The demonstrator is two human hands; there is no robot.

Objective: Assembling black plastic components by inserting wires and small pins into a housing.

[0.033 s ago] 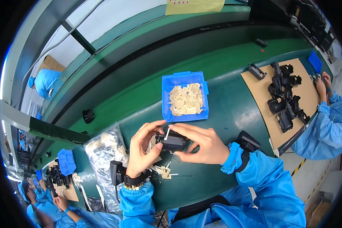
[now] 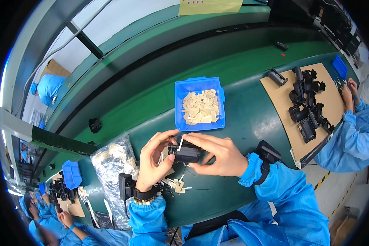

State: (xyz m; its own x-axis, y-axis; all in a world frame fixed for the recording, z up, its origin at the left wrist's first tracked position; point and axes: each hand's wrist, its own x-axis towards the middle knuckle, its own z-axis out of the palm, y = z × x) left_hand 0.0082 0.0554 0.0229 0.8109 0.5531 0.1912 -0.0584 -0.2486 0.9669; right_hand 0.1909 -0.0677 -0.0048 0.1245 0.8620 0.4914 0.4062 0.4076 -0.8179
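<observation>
Both my hands hold one black plastic housing [image 2: 187, 154] above the green table, just in front of the blue bin. My left hand [image 2: 155, 159] grips its left end, thumb on the near side. The fingers of my right hand [image 2: 218, 155] close around its right end, forefinger reaching over the top. A narrow white strip [image 2: 180, 144] stands against the housing between my fingertips; how it is fixed I cannot tell. Below my hands lie loose beige pieces [image 2: 178, 187], white strips and thin black wires. The blue bin [image 2: 179, 107] holds many flat beige pieces [image 2: 201, 107].
A clear plastic bag [image 2: 115, 180] with pale pieces lies left of my hands. On the right, black housings [image 2: 307, 102] are heaped on a cardboard sheet [image 2: 281, 98], beside a co-worker's hands [image 2: 348, 91]. Other people sit at lower left near another blue bin [image 2: 71, 174].
</observation>
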